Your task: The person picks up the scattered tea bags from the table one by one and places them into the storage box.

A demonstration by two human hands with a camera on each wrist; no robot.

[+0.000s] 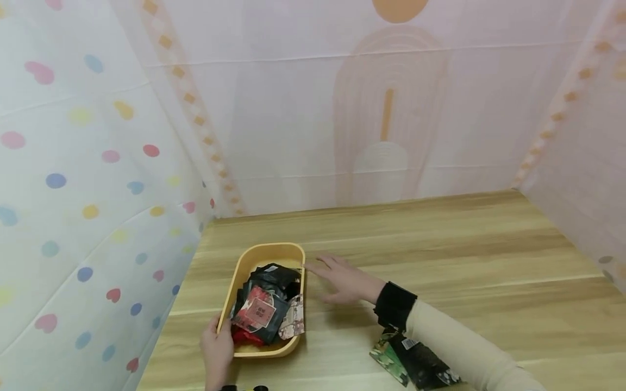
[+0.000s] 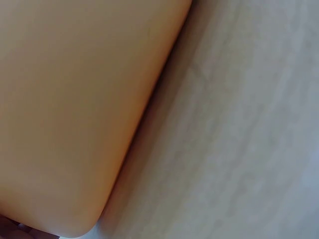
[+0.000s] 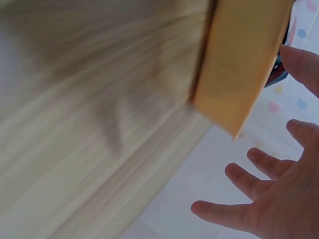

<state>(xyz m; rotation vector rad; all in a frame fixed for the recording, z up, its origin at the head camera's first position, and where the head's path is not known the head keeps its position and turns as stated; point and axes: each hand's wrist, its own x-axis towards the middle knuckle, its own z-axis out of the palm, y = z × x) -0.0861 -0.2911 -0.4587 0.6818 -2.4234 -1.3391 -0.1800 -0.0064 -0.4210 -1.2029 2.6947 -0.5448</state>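
Note:
A yellow plastic bin [image 1: 266, 353] stands on the table, filled with a pile of flat packets. On top lies a dark packet with a red and pink label [image 1: 259, 309]; a pale patterned packet [image 1: 292, 320] leans on the right wall, and black packets [image 1: 276, 276] lie behind. My left hand [image 1: 217, 345] grips the bin's left rim near its front corner; only a bit of fingers shows in the left wrist view, beside the bin's smooth wall [image 2: 75, 109]. To the right of the bin, my right hand [image 1: 344, 279] has its fingers spread, holding nothing, fingertips right at the rim.
Beneath my right forearm, a green packet [image 1: 389, 358] and a black packet [image 1: 420, 361] lie on the wooden table [image 1: 440, 244]. A dotted cloth [image 1: 98, 217] hangs along the left side, and a pale patterned cloth [image 1: 293, 125] closes off the back.

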